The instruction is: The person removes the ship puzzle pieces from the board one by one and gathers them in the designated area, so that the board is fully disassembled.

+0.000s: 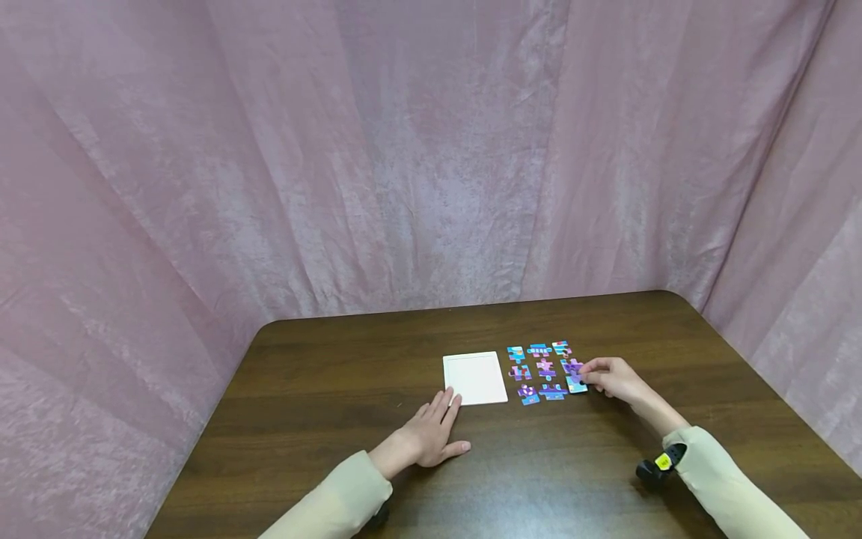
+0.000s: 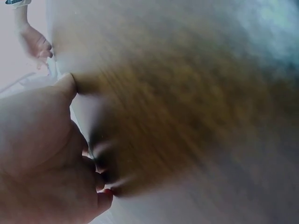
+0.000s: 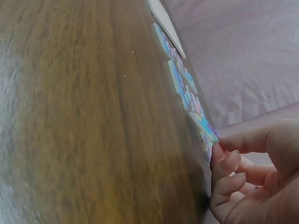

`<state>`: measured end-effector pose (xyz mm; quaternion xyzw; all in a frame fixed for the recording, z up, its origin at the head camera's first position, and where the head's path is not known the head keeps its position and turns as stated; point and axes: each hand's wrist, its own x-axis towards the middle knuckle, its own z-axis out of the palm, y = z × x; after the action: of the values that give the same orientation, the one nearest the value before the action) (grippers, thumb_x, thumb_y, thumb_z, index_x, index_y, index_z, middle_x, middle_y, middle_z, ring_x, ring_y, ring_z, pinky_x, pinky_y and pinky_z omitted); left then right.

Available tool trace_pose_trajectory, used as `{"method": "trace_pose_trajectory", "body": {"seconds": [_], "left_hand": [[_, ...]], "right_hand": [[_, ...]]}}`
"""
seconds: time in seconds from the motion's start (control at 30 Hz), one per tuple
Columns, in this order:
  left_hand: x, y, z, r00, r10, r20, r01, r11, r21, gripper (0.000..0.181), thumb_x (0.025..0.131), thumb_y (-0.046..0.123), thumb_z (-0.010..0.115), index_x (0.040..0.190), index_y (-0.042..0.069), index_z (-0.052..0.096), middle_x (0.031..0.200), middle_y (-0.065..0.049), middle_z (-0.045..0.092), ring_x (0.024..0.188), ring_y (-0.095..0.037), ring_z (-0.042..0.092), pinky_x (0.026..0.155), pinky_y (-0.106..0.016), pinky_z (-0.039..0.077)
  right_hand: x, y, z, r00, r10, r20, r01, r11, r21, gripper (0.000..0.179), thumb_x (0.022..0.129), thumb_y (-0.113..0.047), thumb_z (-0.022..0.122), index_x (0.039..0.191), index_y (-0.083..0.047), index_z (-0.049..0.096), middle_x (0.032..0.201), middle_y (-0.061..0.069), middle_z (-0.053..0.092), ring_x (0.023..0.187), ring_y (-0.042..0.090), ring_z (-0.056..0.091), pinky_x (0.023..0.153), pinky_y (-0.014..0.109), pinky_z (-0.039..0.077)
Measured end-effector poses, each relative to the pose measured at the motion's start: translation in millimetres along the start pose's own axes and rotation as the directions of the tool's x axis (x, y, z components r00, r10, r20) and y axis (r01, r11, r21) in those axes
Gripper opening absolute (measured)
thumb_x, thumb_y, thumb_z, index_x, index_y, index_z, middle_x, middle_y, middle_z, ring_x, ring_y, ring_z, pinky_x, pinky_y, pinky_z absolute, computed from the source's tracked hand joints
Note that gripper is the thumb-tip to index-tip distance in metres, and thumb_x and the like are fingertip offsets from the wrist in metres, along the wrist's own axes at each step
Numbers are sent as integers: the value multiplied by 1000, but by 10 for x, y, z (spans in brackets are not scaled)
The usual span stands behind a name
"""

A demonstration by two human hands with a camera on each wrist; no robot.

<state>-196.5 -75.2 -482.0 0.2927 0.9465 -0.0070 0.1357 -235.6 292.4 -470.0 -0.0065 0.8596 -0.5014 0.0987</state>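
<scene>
Colourful jigsaw puzzle pieces (image 1: 545,367) lie in loose rows on the table, blue, purple and pink. At their lower right corner my right hand (image 1: 614,379) pinches a jigsaw piece (image 1: 575,386) between thumb and forefinger. In the right wrist view that jigsaw piece (image 3: 203,125) is seen edge-on at the fingertips, near the tabletop. Left of the pieces is a square white puzzle tray (image 1: 475,380) with a raised rim. My left hand (image 1: 431,434) rests palm down, fingers straight, its fingertips at the tray's lower left corner.
Everything lies on a brown wood-grain table (image 1: 323,404) with rounded far corners. Pink curtains (image 1: 431,150) hang behind the table and along both sides. A dark strap device with a yellow label (image 1: 664,461) sits at the right wrist.
</scene>
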Motion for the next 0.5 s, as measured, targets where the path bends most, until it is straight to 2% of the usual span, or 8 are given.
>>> {"method": "trace_pose_trajectory", "body": {"seconds": [0.17,0.3,0.5], "left_hand": [[-63,50,-129,999,-7,33,7,1000,-12,80,98,57,39,154,5,16,162,-16,14,150,-30,17,118,-43,27],[-67,49,-147,999,-7,40,7,1000,-11,80,98,56,39,154,5,15,162,-16,13,150,-30,16,118,-42,26],[-70,64,-172,999,-11,37,12,1000,-8,81,97,58,41,155,7,17,162,-14,14,150,-28,17,118,-41,27]], "right_hand": [[0,23,-15,1000,19,-10,-19,999,-26,25,93,-10,59,106,12,60,64,-6,52,58,5,44,48,20,34],[9,12,-16,998,40,-40,-43,996,-81,21,92,-10,60,103,7,64,64,-4,52,57,7,43,47,21,33],[-2,-26,-32,996,12,-86,-27,984,-178,19,90,-11,63,98,6,67,69,-3,59,65,12,49,56,26,39]]}}
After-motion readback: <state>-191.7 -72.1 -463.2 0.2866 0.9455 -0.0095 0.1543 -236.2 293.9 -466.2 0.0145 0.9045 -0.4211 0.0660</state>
